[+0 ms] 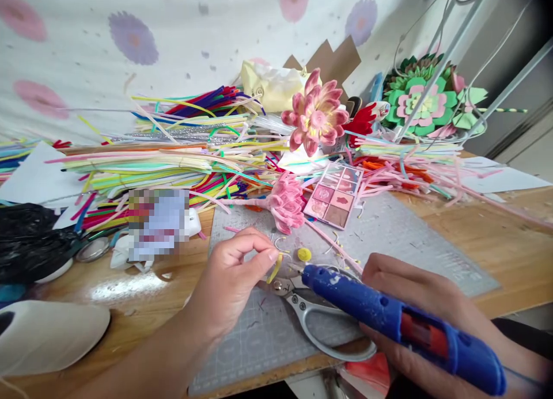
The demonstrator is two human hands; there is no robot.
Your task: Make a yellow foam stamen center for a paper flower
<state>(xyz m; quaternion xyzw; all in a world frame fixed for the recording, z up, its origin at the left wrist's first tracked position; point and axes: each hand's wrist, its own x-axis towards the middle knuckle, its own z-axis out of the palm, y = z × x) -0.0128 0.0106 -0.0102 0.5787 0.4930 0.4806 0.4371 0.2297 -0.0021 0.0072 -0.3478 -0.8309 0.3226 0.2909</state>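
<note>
Between the thumb and fingers of my left hand [235, 272] is a small curved yellow strip [275, 269]. My right hand [425, 307] is wrapped round a blue glue gun [354, 298], whose tip points left at the strip, a short gap apart. Just above the tip, a small yellow coil [305, 254] rests on the grey cutting mat [242, 353]. Scissors [309, 318] with grey handles lie under the gun. A pink fuzzy flower [287, 203] lies on its side behind my left hand, next to a makeup palette [334, 196].
Bundles of coloured pipe cleaners [142, 166] line the back of the wooden table [142, 307]. A larger pink flower [317, 114] stands among them. Black plastic [32, 238] and a white rounded object [56, 335] are at left. Green paper flowers [421, 102] sit at back right.
</note>
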